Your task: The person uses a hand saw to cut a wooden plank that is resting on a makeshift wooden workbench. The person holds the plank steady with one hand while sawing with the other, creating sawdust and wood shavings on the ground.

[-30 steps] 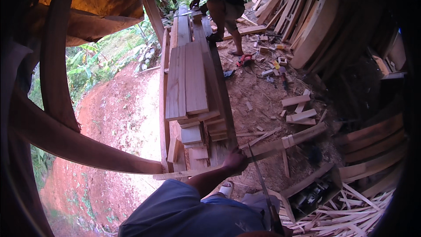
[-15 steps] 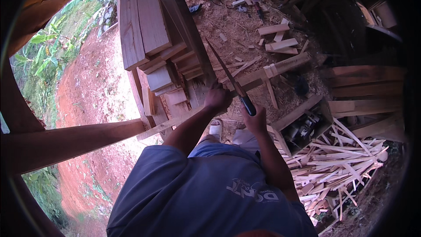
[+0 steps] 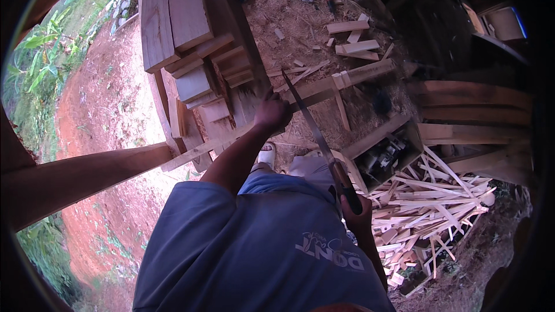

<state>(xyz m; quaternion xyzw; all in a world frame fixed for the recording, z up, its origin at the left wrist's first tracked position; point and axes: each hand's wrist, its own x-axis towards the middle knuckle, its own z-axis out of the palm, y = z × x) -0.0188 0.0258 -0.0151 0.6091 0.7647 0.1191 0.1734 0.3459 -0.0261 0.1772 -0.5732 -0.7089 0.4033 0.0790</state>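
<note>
A handsaw (image 3: 315, 130) with a long tapering blade has its handle in my right hand (image 3: 358, 211), whose fingers are wrapped round it close to my right side. The blade points away from me and lies across a long narrow wooden board (image 3: 367, 73). My left hand (image 3: 273, 112) is closed on that board, just left of the blade. The board runs from the lower left to the upper right in front of me. The saw's teeth and any cut under the blade are too small to make out.
Stacked planks (image 3: 191, 11) stand at the front left, beside a dark upright beam (image 3: 240, 26). A wooden box (image 3: 413, 150) holding dark metal things sits to the right, above a heap of thin offcuts (image 3: 428, 214). Short wood blocks (image 3: 355, 49) and tools lie on sawdust-covered ground.
My right hand has drawn the saw back toward my body, down and to the right. The left hand keeps its place on the board. The whole view has shifted slightly.
</note>
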